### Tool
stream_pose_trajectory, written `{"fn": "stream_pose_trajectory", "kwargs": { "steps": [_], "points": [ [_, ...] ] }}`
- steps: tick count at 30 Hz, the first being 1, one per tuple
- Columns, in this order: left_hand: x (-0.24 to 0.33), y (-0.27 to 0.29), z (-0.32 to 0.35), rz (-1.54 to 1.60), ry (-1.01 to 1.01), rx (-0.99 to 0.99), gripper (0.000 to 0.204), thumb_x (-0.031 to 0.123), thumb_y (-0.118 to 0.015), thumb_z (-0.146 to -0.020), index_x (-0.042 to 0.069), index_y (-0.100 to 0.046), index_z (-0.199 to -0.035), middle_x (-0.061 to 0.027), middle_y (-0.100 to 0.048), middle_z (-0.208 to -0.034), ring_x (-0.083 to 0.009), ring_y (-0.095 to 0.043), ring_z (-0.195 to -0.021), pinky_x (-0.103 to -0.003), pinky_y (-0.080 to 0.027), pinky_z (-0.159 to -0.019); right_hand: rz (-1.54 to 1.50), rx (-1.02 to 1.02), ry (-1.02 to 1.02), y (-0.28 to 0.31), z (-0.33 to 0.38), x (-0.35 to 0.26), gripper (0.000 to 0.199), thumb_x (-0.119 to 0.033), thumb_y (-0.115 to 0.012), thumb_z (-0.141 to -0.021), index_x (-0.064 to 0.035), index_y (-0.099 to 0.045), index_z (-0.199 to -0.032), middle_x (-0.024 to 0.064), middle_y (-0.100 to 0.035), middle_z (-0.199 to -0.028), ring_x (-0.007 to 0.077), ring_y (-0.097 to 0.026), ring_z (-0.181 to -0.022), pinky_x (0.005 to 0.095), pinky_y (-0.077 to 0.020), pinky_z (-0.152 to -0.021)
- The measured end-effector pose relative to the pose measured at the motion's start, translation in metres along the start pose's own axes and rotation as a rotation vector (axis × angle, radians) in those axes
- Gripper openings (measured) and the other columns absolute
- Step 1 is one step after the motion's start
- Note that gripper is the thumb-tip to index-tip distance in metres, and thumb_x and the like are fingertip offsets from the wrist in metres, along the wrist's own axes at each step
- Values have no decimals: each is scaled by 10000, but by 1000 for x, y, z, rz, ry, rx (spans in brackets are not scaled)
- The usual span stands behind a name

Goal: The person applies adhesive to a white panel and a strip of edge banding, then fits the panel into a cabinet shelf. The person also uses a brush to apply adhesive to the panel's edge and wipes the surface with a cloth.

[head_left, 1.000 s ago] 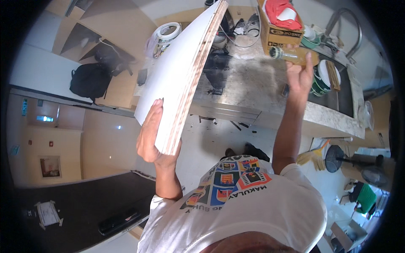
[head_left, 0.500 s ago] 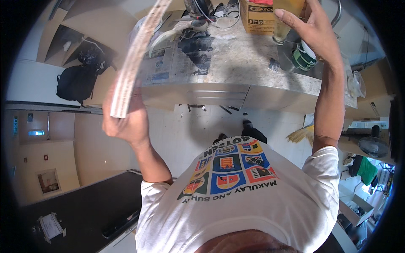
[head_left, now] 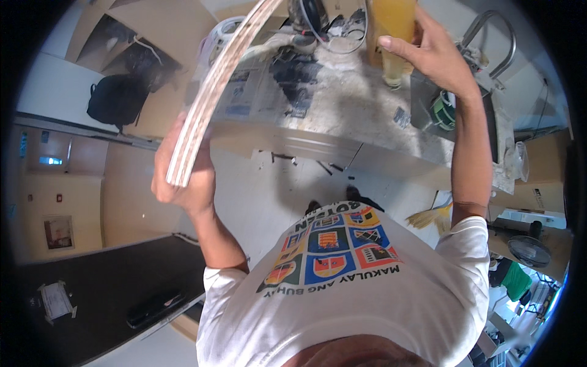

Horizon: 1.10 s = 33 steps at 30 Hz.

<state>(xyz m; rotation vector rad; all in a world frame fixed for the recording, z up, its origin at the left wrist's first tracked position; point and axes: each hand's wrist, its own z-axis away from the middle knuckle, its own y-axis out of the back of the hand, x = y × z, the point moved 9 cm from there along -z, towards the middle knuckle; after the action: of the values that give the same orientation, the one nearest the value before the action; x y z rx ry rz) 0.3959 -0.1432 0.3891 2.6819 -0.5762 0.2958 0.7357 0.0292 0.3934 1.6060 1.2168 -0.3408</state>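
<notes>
Plywood board (head_left: 211,98) stands edge-on to the camera, its lower end gripped by the left hand (head_left: 183,177), fingers wrapped tight so it stays upright. Right hand (head_left: 431,55) curls around an amber bottle (head_left: 391,30), raised above the dusty tabletop (head_left: 342,104) beside the sink (head_left: 483,110).

Worktop (head_left: 361,116) crowded: newspaper sheets (head_left: 257,92), dark power tool with cable (head_left: 312,18), metal sink (head_left: 465,110) and faucet (head_left: 489,30) at right. Plywood board (head_left: 214,92) blocks the left approach, amber bottle (head_left: 394,30) the upper right. Open passage between them, above the dusty centre patch.
</notes>
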Motion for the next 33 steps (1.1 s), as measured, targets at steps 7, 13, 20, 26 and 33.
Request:
{"fn": "stream_pose_trajectory", "kwargs": {
  "steps": [7, 13, 20, 26, 33],
  "points": [
    [2, -6, 0, 89, -8, -17, 305, -79, -807, -751, -69, -684, -1030, -218, -746, -1011, -327, -742, -978, -411, -581, -912, -77, -1, 62, 8, -34, -3, 663, -336, -775, -887, 20, -485, -1366, 214, -630, -1233, 276, -674, -1065, 409, -576, -896],
    [-2, -5, 6, 125, -8, -18, 314, -78, -808, -751, -76, -682, -1039, -210, -745, -1001, -326, -741, -980, -414, -583, -907, -161, -116, 204, 11, -43, -41, 468, -214, -749, -885, -17, -564, -1267, 68, -661, -1049, 153, -601, -973, 330, -498, -903],
    [0, -5, 9, 95, 6, -28, 345, -71, -820, -755, -84, -678, -1069, -218, -742, -1039, -310, -741, -975, -393, -584, -900, -168, -74, 135, 21, -31, -43, 470, -193, -741, -892, -18, -556, -1287, 70, -654, -1076, 157, -596, -1002, 331, -500, -902],
    [1, -7, 11, 99, -1, -20, 356, -50, -836, -757, -74, -682, -1077, -210, -744, -1054, -288, -742, -970, -373, -585, -889, -242, 3, 151, 26, -25, -30, 551, -211, -754, -890, -22, -517, -1349, 79, -640, -1140, 170, -591, -1062, 339, -498, -937],
    [3, -6, 14, 121, 19, -11, 380, -41, -841, -756, -67, -684, -1102, -192, -750, -1053, -269, -743, -964, -353, -585, -878, -245, 10, 78, 21, -19, -33, 571, -212, -776, -876, -13, -521, -1347, 94, -656, -1175, 179, -611, -1095, 347, -500, -964]
  ]
}}
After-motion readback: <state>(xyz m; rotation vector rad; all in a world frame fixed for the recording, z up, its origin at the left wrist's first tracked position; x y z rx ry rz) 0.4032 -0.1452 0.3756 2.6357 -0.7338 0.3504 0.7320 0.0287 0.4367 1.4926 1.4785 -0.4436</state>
